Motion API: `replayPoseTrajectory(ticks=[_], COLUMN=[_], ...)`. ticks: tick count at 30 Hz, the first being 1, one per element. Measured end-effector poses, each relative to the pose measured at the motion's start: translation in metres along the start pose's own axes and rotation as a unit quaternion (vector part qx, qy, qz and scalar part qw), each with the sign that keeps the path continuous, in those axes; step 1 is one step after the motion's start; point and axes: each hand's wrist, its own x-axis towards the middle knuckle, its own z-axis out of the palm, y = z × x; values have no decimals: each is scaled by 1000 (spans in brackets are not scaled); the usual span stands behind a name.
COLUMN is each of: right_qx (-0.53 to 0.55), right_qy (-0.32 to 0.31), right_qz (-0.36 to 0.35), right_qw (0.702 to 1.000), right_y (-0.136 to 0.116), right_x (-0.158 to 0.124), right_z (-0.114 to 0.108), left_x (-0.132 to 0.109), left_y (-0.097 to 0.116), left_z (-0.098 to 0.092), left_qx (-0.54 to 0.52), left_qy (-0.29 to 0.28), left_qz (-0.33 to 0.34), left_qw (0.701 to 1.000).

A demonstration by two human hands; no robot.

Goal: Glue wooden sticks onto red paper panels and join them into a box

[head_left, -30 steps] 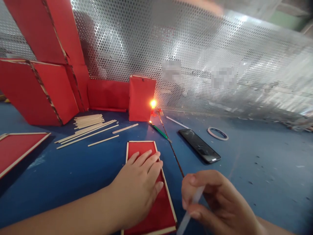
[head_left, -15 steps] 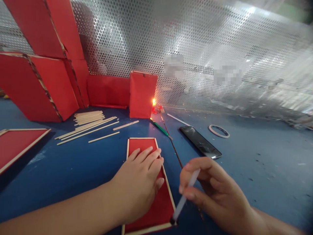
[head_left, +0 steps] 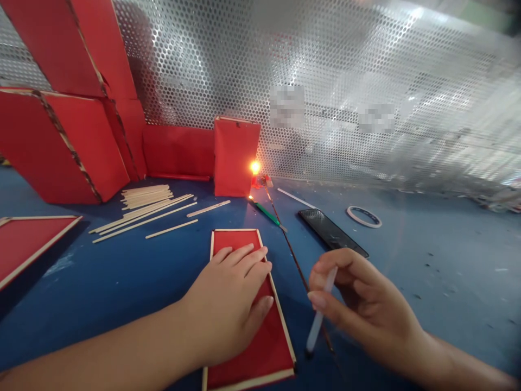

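My left hand [head_left: 230, 304] lies flat, fingers stretched out, on a red paper panel [head_left: 268, 347] framed with thin wooden sticks, pressing it onto the blue table. My right hand [head_left: 362, 309] is closed in a pinch around a pale translucent stick [head_left: 319, 320], held tip down just right of the panel's lower right edge. A thin dark rod [head_left: 293, 255] runs along the table between the two hands toward a small burning flame [head_left: 255, 167].
Loose wooden sticks [head_left: 142, 209] lie at the left. Red panels [head_left: 61, 141] lean on the perforated metal wall, and another framed panel [head_left: 24, 244] lies at far left. A black phone [head_left: 331, 231], a tape ring [head_left: 363, 216] and a green pen [head_left: 266, 213] lie beyond my hands.
My right hand has lifted and turned the pale stick from slanting to more upright, its tip now beside the panel's right edge. My left hand stays flat on the panel.
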Motion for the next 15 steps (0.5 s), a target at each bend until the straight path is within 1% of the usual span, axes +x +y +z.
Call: replayPoseTrajectory(ticks=[4, 7, 9, 13, 15], right_qx=[-24, -24, -26, -33, -36], right_qy=[20, 42, 59, 91, 101], right_qz=[-22, -21, -14, 0, 6], right_qw=[999, 999, 998, 995, 994], right_y=[6, 10, 12, 19, 22], right_x=[1, 1, 2, 5, 7], right_z=[1, 2, 1, 0, 0], left_x=[-1, -1, 0, 1, 1], left_y=[-1, -2, -2, -2, -3], left_z=[0, 2, 2, 6, 8], left_qx=[-6, -17, -25, -26, -17], left_qy=[-3, 3, 9, 18, 22], left_qz=[2, 4, -9, -58, -65], left_qw=[1000, 1000, 1000, 998, 997])
